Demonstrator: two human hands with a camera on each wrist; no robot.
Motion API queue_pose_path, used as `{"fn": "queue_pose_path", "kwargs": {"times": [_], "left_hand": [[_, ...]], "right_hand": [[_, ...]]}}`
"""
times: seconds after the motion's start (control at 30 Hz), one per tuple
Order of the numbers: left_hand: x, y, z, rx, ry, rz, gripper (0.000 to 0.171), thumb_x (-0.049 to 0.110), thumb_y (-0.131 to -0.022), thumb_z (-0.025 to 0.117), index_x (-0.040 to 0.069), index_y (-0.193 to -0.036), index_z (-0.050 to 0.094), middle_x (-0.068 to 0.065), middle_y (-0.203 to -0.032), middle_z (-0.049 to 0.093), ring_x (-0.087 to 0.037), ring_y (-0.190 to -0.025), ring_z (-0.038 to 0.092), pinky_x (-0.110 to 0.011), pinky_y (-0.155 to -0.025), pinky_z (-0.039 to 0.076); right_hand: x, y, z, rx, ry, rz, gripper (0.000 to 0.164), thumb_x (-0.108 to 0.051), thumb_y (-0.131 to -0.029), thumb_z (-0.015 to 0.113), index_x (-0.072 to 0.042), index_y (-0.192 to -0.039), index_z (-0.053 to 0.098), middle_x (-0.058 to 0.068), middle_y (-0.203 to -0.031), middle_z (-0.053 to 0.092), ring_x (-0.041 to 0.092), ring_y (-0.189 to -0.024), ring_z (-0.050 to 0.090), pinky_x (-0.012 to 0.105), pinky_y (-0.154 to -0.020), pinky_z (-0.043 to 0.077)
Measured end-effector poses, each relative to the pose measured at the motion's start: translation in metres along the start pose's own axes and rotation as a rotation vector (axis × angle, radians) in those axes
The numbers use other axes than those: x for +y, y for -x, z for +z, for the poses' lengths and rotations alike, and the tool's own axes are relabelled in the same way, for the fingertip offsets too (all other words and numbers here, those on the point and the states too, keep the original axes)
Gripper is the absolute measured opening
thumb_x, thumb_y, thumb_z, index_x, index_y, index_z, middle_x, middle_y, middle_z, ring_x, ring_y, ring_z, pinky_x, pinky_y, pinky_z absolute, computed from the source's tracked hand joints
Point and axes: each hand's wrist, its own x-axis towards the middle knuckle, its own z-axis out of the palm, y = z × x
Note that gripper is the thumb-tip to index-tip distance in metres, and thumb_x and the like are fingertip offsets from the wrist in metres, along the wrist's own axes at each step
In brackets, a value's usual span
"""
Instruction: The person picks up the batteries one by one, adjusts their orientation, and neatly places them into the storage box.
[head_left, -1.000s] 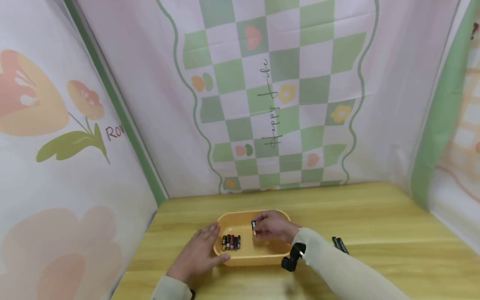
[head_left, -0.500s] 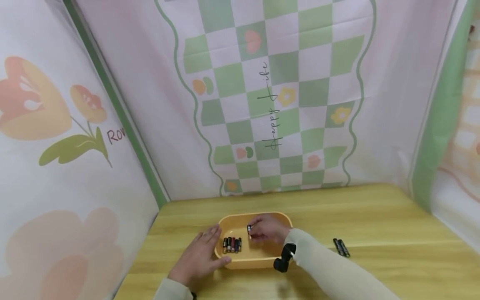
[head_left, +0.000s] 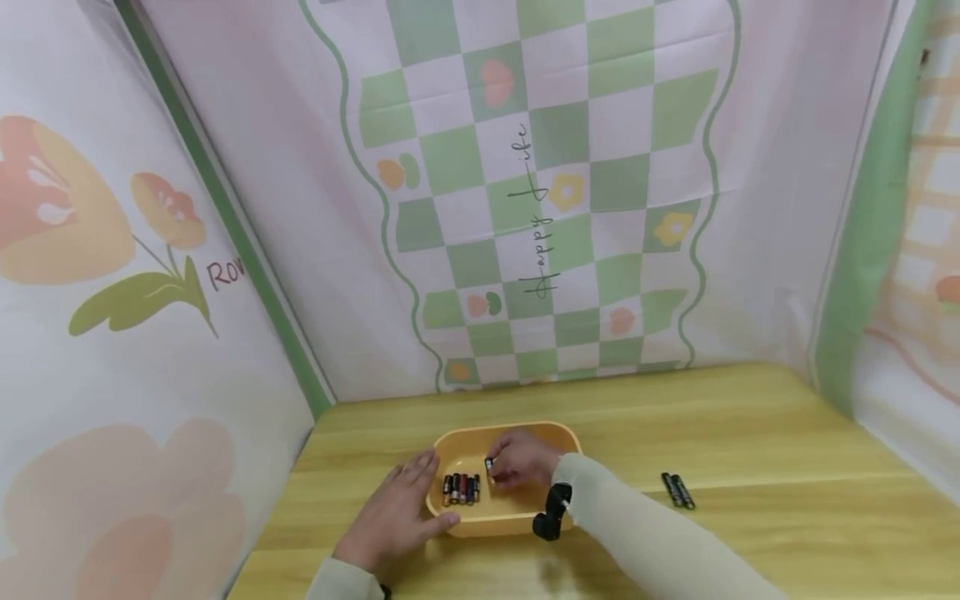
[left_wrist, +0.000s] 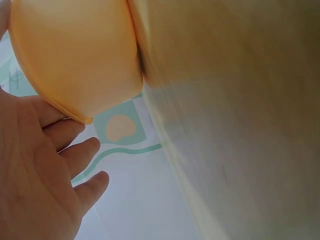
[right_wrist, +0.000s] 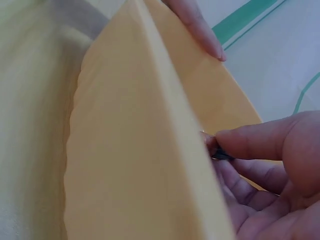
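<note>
A yellow-orange plastic bin (head_left: 510,527) stands on the wooden table. Inside it, at the left end, a row of several batteries (head_left: 461,490) lies side by side, dark with some red and copper. My right hand (head_left: 523,458) reaches into the bin and pinches a battery (head_left: 490,467) between thumb and fingers, just right of that row. In the right wrist view the bin's wall partly hides this battery (right_wrist: 221,154). My left hand (head_left: 397,510) rests against the bin's left end, fingers (left_wrist: 82,155) extended along the rim and thumb at the near corner.
Two more dark batteries (head_left: 678,491) lie on the table (head_left: 780,475) right of the bin, beyond my right forearm. A printed curtain (head_left: 570,208) hangs behind the table's far edge, with other cloth walls on both sides.
My right hand has moved left inside the bin, bringing the pinched battery closer to the row. The left hand stays at the bin's end.
</note>
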Motion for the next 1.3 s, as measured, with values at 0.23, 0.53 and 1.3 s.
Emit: {"fn": "queue_pose_path", "kwargs": {"times": [0.23, 0.53, 1.3], "left_hand": [[0.001, -0.001, -0.001, -0.012, 0.003, 0.007, 0.094, 0.071, -0.090, 0.043, 0.003, -0.152, 0.027, -0.011, -0.158, 0.022, -0.026, -0.144, 0.024, -0.053, -0.113, 0.022], [0.001, 0.000, 0.003, -0.003, -0.012, 0.009, 0.093, 0.072, -0.090, 0.041, 0.004, -0.153, 0.027, -0.010, -0.158, 0.022, -0.027, -0.144, 0.024, -0.053, -0.113, 0.022], [0.002, 0.001, 0.000, -0.006, 0.008, -0.003, 0.093, 0.071, -0.090, 0.043, 0.004, -0.152, 0.028, -0.010, -0.158, 0.022, -0.026, -0.144, 0.023, -0.053, -0.113, 0.022]], "right_hand": [[0.001, -0.002, 0.006, 0.034, 0.051, 0.058, 0.024, 0.018, -0.076, 0.063, 0.009, -0.098, 0.058, 0.018, -0.082, 0.059, 0.027, -0.066, 0.062, 0.038, -0.062, 0.059], [0.000, -0.005, 0.013, 0.080, 0.150, 0.079, 0.020, 0.018, -0.073, 0.064, 0.008, -0.091, 0.063, 0.019, -0.079, 0.065, 0.026, -0.063, 0.065, 0.037, -0.061, 0.059], [-0.007, -0.002, 0.029, 0.124, 0.293, 0.069, 0.007, 0.015, -0.076, 0.064, 0.009, -0.076, 0.068, 0.015, -0.070, 0.065, 0.027, -0.063, 0.066, 0.035, -0.058, 0.059]]}}
